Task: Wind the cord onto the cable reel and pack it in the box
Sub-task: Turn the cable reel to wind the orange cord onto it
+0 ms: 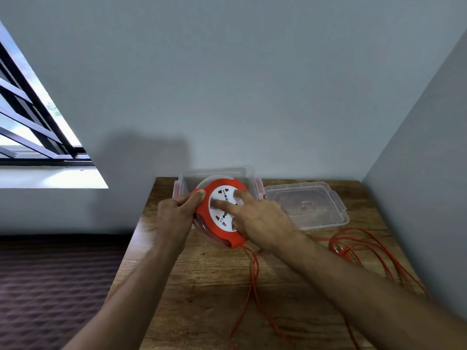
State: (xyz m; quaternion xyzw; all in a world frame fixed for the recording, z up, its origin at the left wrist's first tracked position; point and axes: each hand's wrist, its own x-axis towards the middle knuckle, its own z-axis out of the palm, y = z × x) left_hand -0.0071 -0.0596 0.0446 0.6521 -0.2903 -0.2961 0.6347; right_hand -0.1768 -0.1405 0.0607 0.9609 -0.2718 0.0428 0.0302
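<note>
An orange cable reel with a white socket face is held tilted above the wooden table, in front of the clear plastic box. My left hand grips the reel's left edge, thumb on the orange rim. My right hand lies on the white face, fingers spread and pressing on it. The orange cord hangs from the reel's lower edge, runs down across the table and lies in loose loops at the right, where its plug rests.
The box's clear lid lies flat on the table to the right of the box. The table stands in a wall corner. A barred window is at the left, and a dark patterned floor lies below the table's left edge.
</note>
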